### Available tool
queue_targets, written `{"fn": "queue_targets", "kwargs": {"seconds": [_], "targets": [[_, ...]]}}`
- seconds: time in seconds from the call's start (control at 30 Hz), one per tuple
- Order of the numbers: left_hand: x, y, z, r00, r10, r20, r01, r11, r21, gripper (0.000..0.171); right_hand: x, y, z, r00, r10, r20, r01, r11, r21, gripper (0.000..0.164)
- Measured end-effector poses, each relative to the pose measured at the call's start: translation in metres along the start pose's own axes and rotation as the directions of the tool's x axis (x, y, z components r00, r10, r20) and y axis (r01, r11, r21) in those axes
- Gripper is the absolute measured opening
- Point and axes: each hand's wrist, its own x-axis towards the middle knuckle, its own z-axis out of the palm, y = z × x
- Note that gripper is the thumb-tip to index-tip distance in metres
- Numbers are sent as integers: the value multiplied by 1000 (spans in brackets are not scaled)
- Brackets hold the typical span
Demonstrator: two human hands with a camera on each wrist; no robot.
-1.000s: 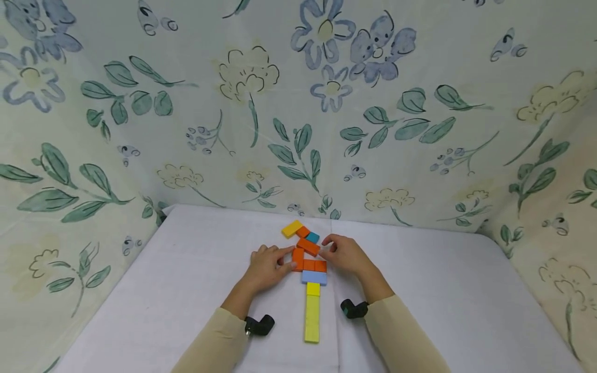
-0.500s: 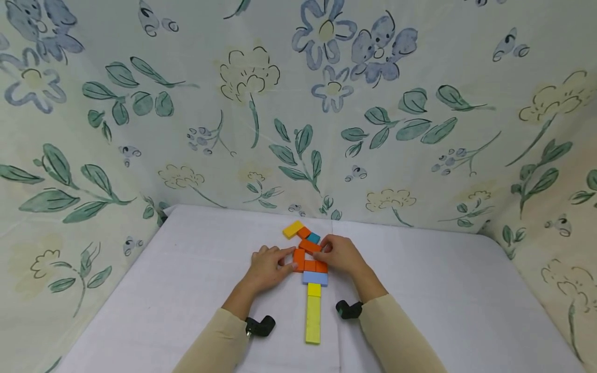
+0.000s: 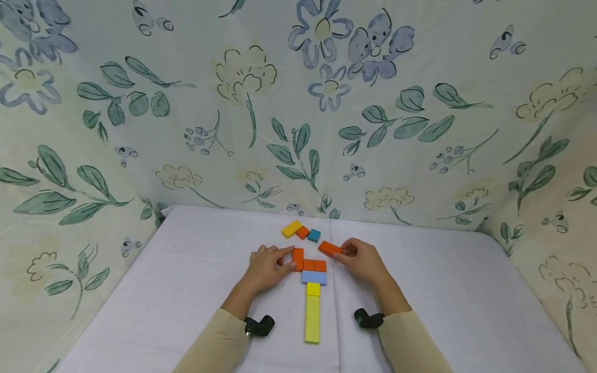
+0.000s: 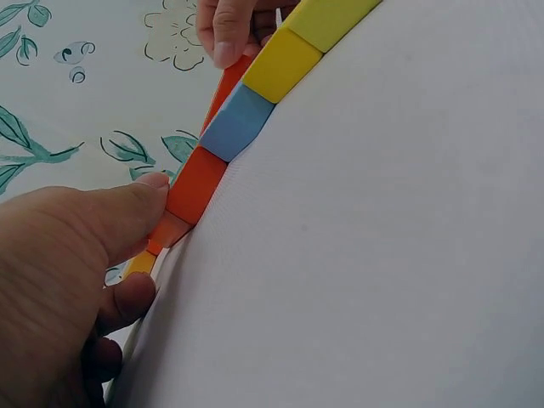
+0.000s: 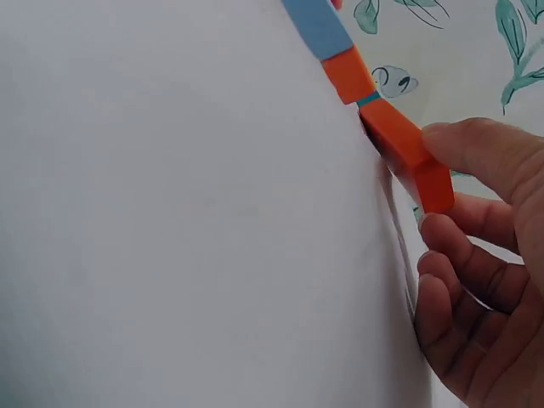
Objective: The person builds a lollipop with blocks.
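Note:
In the head view, my right hand (image 3: 366, 261) pinches an orange block (image 3: 330, 248) between thumb and fingers, apart from the other blocks. The right wrist view shows the thumb over this block's end and the other fingers curled below. My left hand (image 3: 267, 268) holds the left orange block (image 3: 298, 259) with thumb and index finger, seen nearer in the left wrist view. Beside that block lie two small orange blocks (image 3: 314, 265). Below them come a light blue block (image 3: 314, 277), a yellow block (image 3: 313, 289) and a long yellow-green strip (image 3: 312, 319), joined in a column.
Behind the hands lie a yellow block (image 3: 292, 228), a small orange block (image 3: 302, 232) and a teal block (image 3: 314, 235). A white cloth (image 3: 443, 285) covers the table. Floral fabric (image 3: 298, 103) hangs behind and at the sides.
My right hand has taken hold of the tilted orange block and carried it right, away from the left orange block. The teal block has shifted slightly. My left hand has stayed in place.

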Motion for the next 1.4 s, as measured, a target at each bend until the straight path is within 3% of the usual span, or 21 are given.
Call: {"fn": "queue_targets", "kwargs": {"seconds": [0.13, 0.33, 0.53, 0.67, 0.77, 0.9, 1.4], "targets": [[0, -1, 0, 1000, 0, 0, 0, 1000, 0, 52, -6, 5, -8, 998, 60, 9, -60, 996, -64, 32], [1, -1, 1, 1000, 0, -1, 0, 1000, 3, 52, -11, 2, -17, 989, 121, 89, -108, 984, -139, 42], [1, -1, 2, 1000, 9, 2, -9, 1000, -2, 52, -4, 5, -17, 984, 58, 171, -45, 996, -76, 57], [1, -1, 3, 1000, 13, 0, -13, 1000, 3, 52, -1, 8, -19, 962, 20, 274, -6, 999, -53, 68], [1, 0, 1, 1000, 8, 0, -8, 1000, 2, 52, 1, 9, -21, 953, 12, 304, 4, 999, -51, 67], [0, 0, 0, 1000, -1, -1, 1, 1000, 8, 52, 3, 11, -20, 956, 4, 295, 13, 998, -56, 65], [0, -2, 1, 1000, -1, 2, 1, 1000, 13, 52, -7, 6, -8, 974, 71, 213, -75, 997, 8, 61]]}}
